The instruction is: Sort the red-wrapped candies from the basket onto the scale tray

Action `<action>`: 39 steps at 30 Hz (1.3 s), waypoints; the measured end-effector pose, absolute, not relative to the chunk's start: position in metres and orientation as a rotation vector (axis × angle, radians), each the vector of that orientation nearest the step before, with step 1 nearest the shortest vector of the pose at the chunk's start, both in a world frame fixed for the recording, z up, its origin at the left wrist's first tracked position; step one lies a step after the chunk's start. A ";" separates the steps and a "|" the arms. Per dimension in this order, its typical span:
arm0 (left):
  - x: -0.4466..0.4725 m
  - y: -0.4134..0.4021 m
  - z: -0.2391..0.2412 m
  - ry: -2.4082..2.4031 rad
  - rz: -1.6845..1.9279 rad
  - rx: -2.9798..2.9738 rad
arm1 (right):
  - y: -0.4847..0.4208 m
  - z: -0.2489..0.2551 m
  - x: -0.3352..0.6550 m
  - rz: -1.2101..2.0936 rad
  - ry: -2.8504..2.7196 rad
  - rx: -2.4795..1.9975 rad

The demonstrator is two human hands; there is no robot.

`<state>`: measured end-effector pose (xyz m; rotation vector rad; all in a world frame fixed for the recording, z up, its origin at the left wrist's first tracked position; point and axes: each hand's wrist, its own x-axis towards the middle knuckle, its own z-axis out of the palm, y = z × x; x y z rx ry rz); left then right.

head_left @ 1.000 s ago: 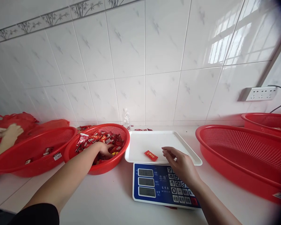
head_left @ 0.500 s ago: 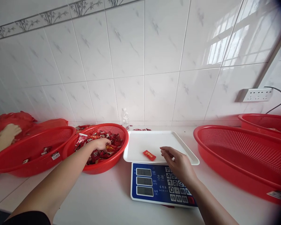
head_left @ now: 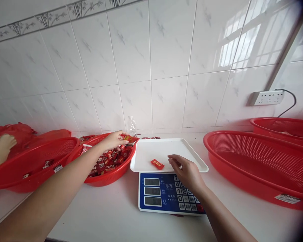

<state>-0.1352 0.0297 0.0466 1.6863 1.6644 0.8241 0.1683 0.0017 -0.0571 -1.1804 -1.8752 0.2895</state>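
Note:
My left hand [head_left: 116, 140] is closed on a red-and-gold wrapped candy [head_left: 130, 138]. It holds the candy at the back right rim of a red basket [head_left: 127, 163] filled with wrapped candies [head_left: 108, 160]. Above the front right part of the white tray [head_left: 143, 148], my right hand [head_left: 185, 168] hovers with fingers loosely bent. A small gap shows between thumb and forefinger, and I see nothing in it. One red wrapped candy [head_left: 157, 164] lies on the tray, left of that hand. Below the tray is the scale's blue panel [head_left: 169, 198], its keys partly hidden by my right forearm.
A red basket [head_left: 73, 144] with a few wrappers stands left; larger red baskets [head_left: 227, 161] stand right. A clear bottle [head_left: 132, 126] is by the tiled wall, with a power strip [head_left: 267, 98] at right. Another person's hand [head_left: 5, 143] is by red bags [head_left: 17, 129].
My left hand has risen out of the candies and moved right to the basket's rim, now with a candy in its fingers. My right hand stays over the tray. The view has shifted slightly.

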 end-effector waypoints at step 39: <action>-0.176 0.047 -0.027 1.882 -0.327 1.948 | 0.000 -0.054 0.167 0.080 -2.101 -1.273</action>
